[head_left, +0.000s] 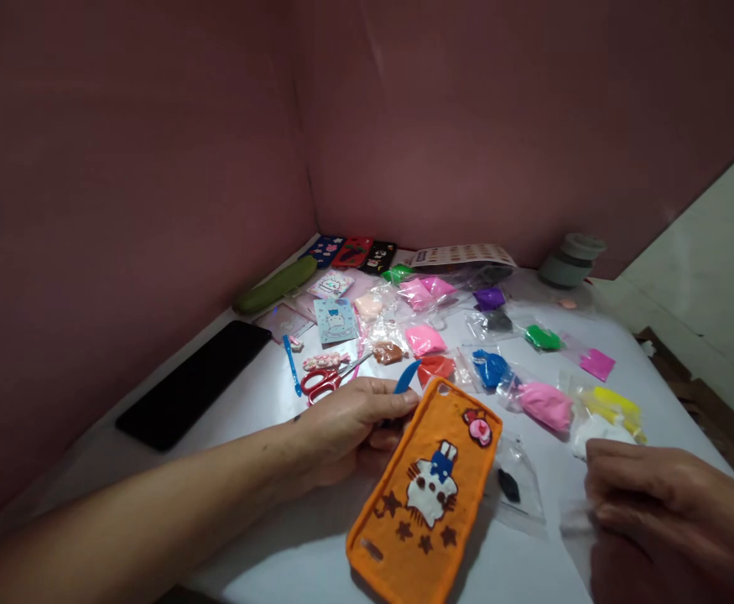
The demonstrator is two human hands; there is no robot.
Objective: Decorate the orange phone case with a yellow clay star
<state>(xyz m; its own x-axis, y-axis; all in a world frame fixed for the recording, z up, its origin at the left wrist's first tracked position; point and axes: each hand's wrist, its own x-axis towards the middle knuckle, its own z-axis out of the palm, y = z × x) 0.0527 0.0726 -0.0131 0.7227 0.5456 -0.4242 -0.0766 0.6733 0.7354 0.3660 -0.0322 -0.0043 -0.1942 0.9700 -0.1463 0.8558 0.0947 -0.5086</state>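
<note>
My left hand (372,419) grips the upper left edge of an orange phone case (392,512), tilted above the table. On the case are a white cat figure (433,495) in blue, brown stars and a pink-and-red ornament (480,431). A curved blue blade-like tool tip (408,377) sticks up from behind my left thumb. At the right edge, my right hand (662,495) has its fingers curled together beside a bag of white clay (599,429); whatever is in them is hidden. Behind the case lies a clear bag with a black lump (508,485).
Several bagged clay lumps, such as pink clay (545,406) and blue clay (491,369), cover the white table. Red scissors (325,382), a blue stick tool (292,365), a black phone (194,386), a green pouch (277,285) and a jar (571,262) lie around. Pink walls stand behind.
</note>
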